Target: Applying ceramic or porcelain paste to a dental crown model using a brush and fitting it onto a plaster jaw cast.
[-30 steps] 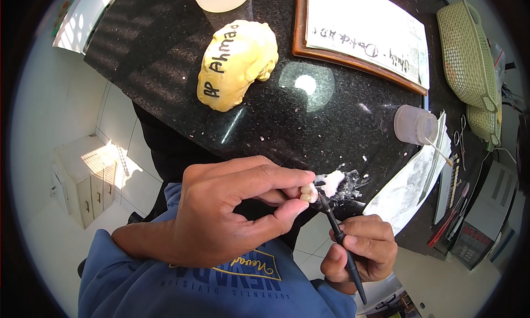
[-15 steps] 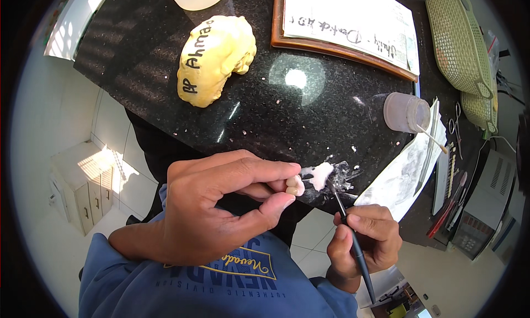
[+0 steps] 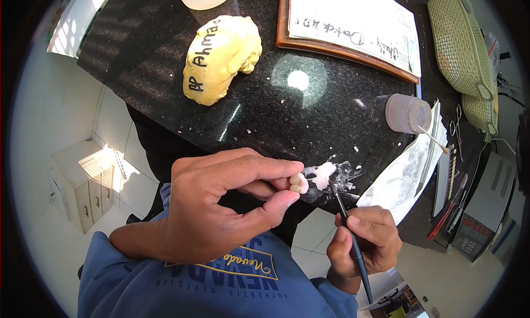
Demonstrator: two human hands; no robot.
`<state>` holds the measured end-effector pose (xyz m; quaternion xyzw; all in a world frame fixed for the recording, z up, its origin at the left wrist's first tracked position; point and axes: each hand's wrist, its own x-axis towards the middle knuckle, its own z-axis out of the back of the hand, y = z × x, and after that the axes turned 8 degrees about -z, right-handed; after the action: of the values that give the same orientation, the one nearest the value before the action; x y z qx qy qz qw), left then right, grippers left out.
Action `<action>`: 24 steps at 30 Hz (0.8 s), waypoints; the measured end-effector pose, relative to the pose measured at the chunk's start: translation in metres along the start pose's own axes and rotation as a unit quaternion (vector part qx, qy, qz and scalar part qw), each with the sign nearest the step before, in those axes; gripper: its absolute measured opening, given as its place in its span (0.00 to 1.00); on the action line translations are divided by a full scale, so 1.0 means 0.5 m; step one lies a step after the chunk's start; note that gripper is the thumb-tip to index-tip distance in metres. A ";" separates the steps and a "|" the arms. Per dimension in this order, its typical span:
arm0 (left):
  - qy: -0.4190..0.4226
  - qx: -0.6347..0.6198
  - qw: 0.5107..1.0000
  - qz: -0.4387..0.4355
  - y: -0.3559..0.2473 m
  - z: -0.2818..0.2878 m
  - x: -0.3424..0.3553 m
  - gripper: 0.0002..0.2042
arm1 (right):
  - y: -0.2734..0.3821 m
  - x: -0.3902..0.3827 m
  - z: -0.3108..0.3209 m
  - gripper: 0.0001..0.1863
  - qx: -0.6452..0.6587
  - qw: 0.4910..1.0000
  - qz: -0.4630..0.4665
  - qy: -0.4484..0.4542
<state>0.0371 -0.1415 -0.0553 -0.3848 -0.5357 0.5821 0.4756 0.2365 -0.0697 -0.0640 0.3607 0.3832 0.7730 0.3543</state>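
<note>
My left hand (image 3: 232,196) pinches a small dental piece (image 3: 298,183), cream tooth shapes on a pink-white base, between thumb and fingertips near the counter's front edge. In my right hand (image 3: 366,238) is a slim dark brush (image 3: 353,242), gripped like a pen. Its tip meets the edge of a pale pink paste smear (image 3: 323,175) on the black speckled counter (image 3: 259,119). Whitish residue (image 3: 346,175) spreads just right of the paste. Whether the brush tip carries paste is too small to tell.
A yellow moulded lump (image 3: 221,59) with handwriting lies at far left. Behind stands a wood-framed board (image 3: 353,31) with papers. To the right are a clear cup (image 3: 407,114), a cotton swab (image 3: 433,140), a crumpled sheet (image 3: 395,183), scissors (image 3: 456,125) and a woven basket (image 3: 461,42).
The view has shifted slightly, so the counter items appear a little to the right. Both hands keep their grips, and the brush tip stays at the paste's edge.
</note>
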 end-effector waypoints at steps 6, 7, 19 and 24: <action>-0.014 -0.012 1.000 -0.006 0.000 -0.004 0.000 0.14 | 0.013 0.000 0.000 0.17 0.072 0.997 0.017 0.021; -0.020 -0.018 1.000 -0.010 0.004 -0.006 -0.002 0.15 | 0.015 -0.003 -0.006 0.16 0.088 0.996 0.011 0.022; -0.046 -0.045 0.998 -0.022 0.016 -0.014 -0.007 0.14 | 0.020 -0.018 -0.034 0.16 0.131 0.991 -0.026 -0.012; -0.045 -0.045 0.998 -0.019 0.013 -0.014 -0.007 0.14 | 0.021 -0.018 -0.037 0.17 0.129 0.991 -0.027 -0.004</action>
<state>0.0437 -0.1427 -0.0630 -0.3688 -0.5891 0.5655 0.4440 0.2228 -0.0880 -0.0660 0.3964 0.4879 0.7056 0.3271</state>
